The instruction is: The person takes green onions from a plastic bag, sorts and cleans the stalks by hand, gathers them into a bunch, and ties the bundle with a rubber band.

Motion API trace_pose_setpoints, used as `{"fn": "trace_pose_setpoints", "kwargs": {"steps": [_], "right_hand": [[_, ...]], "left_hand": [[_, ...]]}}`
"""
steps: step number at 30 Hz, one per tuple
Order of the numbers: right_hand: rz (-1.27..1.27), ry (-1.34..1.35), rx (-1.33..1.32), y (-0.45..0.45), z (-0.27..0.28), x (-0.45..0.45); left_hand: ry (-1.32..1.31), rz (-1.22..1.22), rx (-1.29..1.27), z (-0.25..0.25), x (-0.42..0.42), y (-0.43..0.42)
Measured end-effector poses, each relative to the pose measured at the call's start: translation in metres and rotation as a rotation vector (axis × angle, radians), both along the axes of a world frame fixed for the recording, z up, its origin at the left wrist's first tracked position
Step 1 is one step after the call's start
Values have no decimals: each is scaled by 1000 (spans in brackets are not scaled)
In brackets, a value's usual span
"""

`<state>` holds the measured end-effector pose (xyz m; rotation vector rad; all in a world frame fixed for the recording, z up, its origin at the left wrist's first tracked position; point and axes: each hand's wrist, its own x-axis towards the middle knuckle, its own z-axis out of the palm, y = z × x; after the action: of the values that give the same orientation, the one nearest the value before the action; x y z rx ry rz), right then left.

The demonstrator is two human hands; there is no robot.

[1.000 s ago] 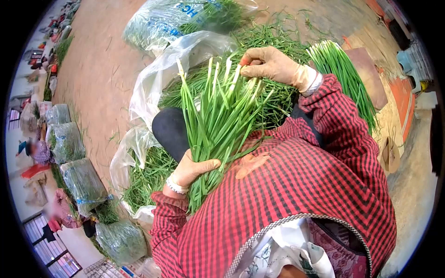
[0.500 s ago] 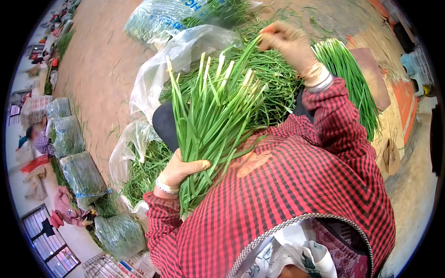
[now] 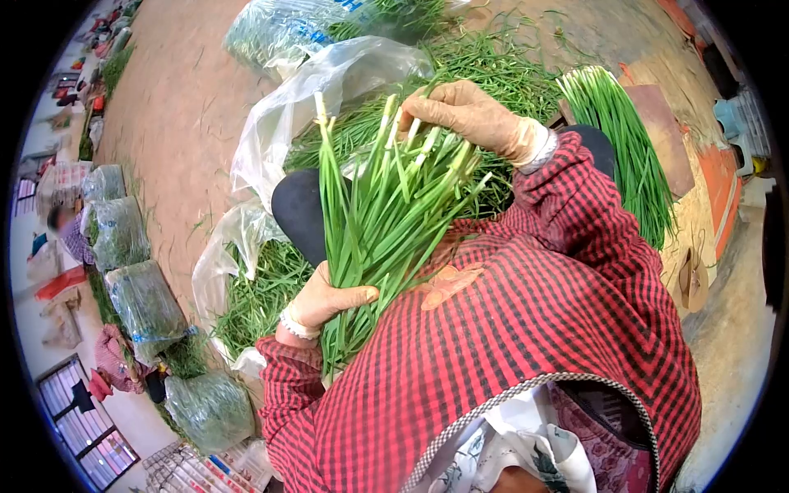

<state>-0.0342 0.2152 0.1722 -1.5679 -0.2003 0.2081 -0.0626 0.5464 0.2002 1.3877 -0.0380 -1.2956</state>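
A loose bunch of green stalks with white ends lies against my front, white ends pointing away from me. My left hand, in a pale glove, is wrapped round its lower leafy part, thumb on top. Gloved too, my right hand has its fingers pinched at the white ends at the top of the bunch. Beyond my knees is a heap of loose green leaves. To the right of my right arm lies a neat bundle of green stalks.
An open clear plastic bag spreads along the left of the heap. A filled plastic bag lies at the top. Several packed bags line the far left, near two people. A brown board is at the right.
My right hand swung out over the heap with a green leaf, and has come back to the white ends without that leaf showing. My left hand keeps its hold on the bunch.
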Motion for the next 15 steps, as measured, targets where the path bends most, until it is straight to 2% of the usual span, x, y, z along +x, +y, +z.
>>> {"fn": "trace_pose_setpoints", "kwargs": {"steps": [2,4,6,7,8,10,11,12,14,15], "right_hand": [[-14,25,-23,-3,7,-3],[-227,-39,1,-19,0,3],[-557,34,38,-57,-4,14],[-577,-8,-185,-72,2,13],[-576,-7,-186,-73,0,11],[-424,-253,-505,-56,11,-5],[-296,-215,-573,-34,28,-14],[-183,-326,-696,-17,26,-17],[-129,-448,-915,13,17,-22],[-111,-381,-926,20,9,-20]], "left_hand": [[-13,50,23,8,1,-2],[-21,54,13,7,1,-1],[-28,-2,28,4,3,1],[-37,-2,25,1,2,3],[-36,-1,25,0,1,3],[-25,42,64,-1,-3,1],[-49,37,57,-4,-2,-1],[-48,34,55,-4,-2,-5],[-37,41,35,-3,-1,-13],[-47,25,40,-2,0,-14]]}}
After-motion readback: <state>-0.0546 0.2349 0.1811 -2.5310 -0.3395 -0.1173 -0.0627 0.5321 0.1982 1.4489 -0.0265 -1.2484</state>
